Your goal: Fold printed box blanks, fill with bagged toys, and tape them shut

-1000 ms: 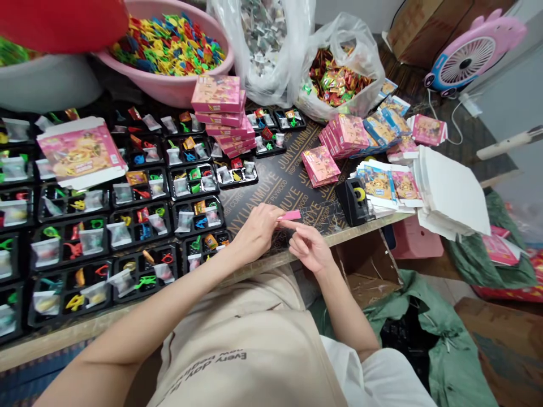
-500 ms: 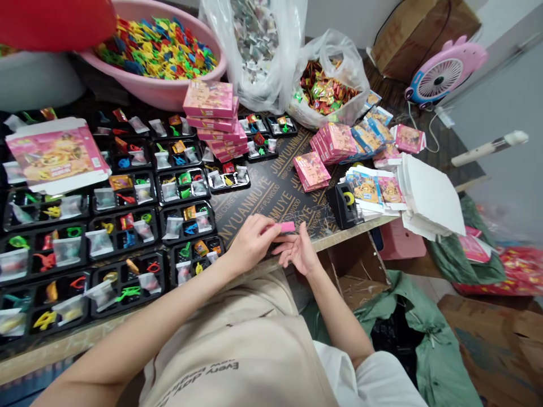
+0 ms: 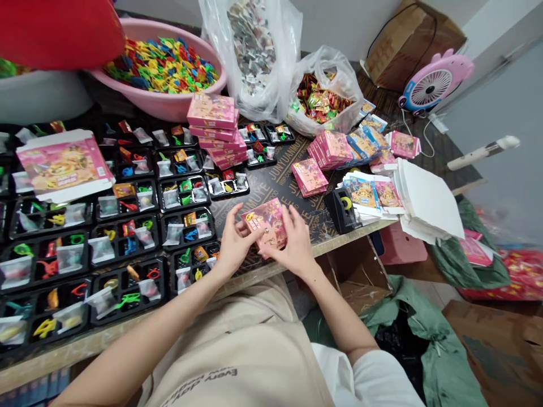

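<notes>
Between my two hands is a small pink printed cardboard box (image 3: 271, 221), its picture face turned up, just over the table's front edge. My left hand (image 3: 237, 240) grips its left side, thumb on the near corner. My right hand (image 3: 296, 240) closes round the right side, with the thumb along the near edge. Left of my hands lie black compartment trays (image 3: 186, 227) filled with little plastic toys and wrapped packets. Beyond them rises a stack of similar pink boxes (image 3: 214, 135). Several folded pink cartons (image 3: 309, 175) rest on the table to the right.
A black tape dispenser (image 3: 339, 210) and flat white cartons (image 3: 428, 200) occupy the right front edge. Behind stand a pink tub (image 3: 169, 104) of plastic pieces, plastic bags (image 3: 271, 85) of packets, and a pink fan (image 3: 436, 82). A large pink carton (image 3: 63, 164) covers some trays.
The pink box has turned from edge-on to face up. My right hand has gone from open fingers beside it to gripping its right side; the left still holds it.
</notes>
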`<state>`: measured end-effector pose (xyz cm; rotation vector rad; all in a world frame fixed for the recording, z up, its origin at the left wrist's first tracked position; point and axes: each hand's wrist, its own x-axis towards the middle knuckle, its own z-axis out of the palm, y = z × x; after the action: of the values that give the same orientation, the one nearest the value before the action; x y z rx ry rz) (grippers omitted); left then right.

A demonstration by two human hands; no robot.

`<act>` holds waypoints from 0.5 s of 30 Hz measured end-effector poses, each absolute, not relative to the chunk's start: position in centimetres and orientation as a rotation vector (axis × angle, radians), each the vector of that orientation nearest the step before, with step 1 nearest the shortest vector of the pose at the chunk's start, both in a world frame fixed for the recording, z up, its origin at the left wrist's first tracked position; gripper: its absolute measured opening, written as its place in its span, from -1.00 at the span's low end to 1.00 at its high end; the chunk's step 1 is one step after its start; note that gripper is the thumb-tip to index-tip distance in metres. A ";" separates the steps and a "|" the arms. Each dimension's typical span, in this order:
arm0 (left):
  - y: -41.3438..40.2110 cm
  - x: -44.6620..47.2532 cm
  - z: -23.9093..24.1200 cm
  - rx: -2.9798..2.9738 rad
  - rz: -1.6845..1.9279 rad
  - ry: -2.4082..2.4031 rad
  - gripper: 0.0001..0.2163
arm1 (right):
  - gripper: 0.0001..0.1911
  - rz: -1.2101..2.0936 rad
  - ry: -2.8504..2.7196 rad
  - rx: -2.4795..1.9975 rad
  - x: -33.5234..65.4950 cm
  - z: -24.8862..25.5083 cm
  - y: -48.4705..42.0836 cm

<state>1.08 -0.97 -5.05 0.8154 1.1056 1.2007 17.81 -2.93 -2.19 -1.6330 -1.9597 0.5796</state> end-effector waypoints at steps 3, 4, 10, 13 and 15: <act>-0.9 0.7 -4.7 0.800 1.215 1.085 -0.05 | 0.10 0.388 -2.236 -1.622 16.8 -1.7 -1.2; -0.9 0.5 -4.6 0.813 1.218 1.084 -0.06 | 0.07 0.317 -2.249 -1.658 17.2 -1.6 0.2; -1.4 -0.7 -4.8 0.929 1.175 1.134 -0.26 | -0.01 0.128 -1.939 -1.979 24.5 -2.9 13.2; -1.8 -1.2 -5.1 0.962 1.139 1.136 -0.30 | -0.03 0.217 -1.945 -2.077 27.4 -3.5 16.1; -2.0 -1.8 -5.2 0.978 1.137 1.147 -0.32 | 0.04 0.211 -2.041 -2.039 28.3 -3.4 15.7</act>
<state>-1.76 -2.00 -5.15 0.9782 1.1468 1.1369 28.34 15.66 -3.43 -2.0388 -2.0405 0.2111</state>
